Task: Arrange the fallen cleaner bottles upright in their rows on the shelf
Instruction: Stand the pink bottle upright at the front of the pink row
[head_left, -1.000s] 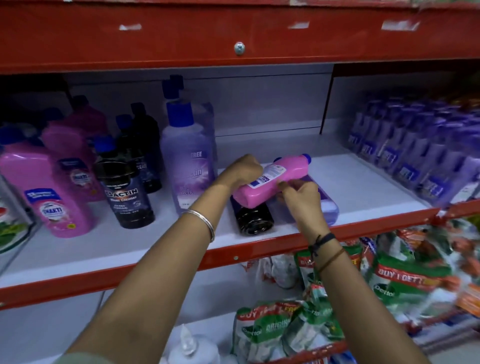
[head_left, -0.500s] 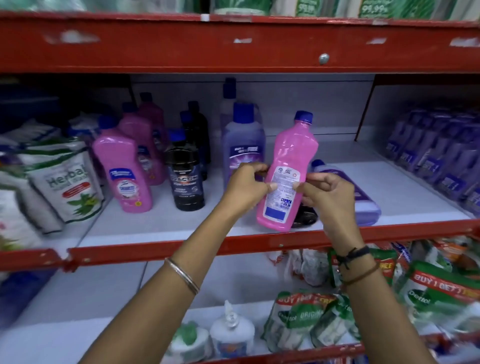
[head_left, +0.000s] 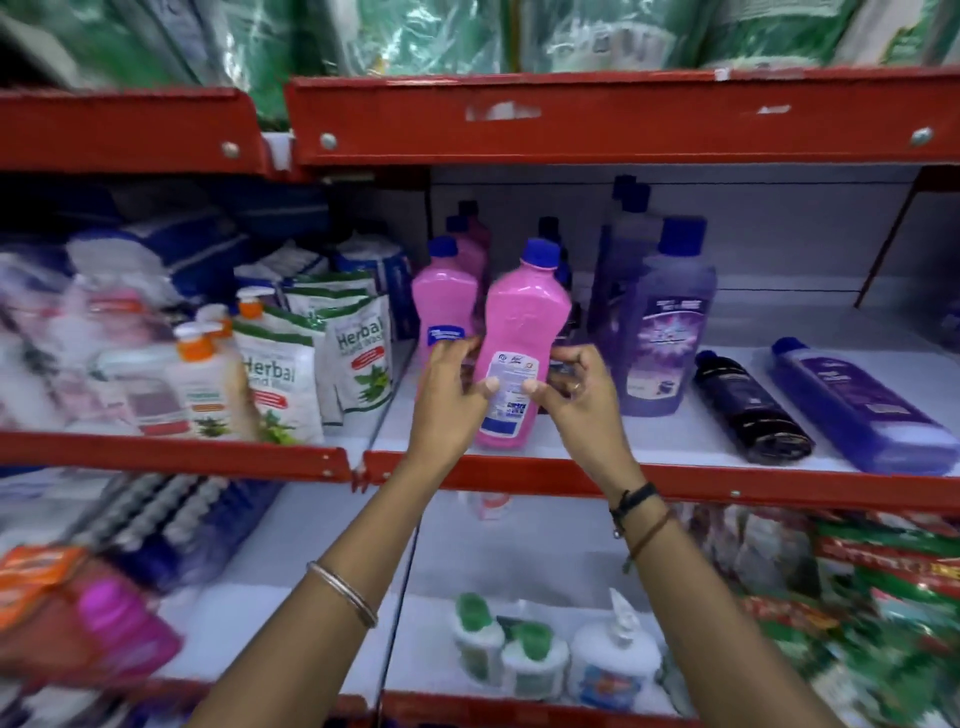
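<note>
Both hands' grip (head_left: 511, 387) tight around upright pink bottle (head_left: 522, 343) on white, red-edged shop shelf (head_left: 597, 441).

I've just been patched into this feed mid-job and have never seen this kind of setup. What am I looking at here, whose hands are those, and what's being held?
There is no machine: a person wears one camera on the head, looking forward and down, so both arms reach in from below. The left hand and right hand together hold a pink bottle upright at the front of the red-edged shelf, its back label facing the camera. Beside it stand another pink bottle and a tall purple bottle. To the right, a black bottle and a purple bottle lie on their sides, not yet stood up.
</note>
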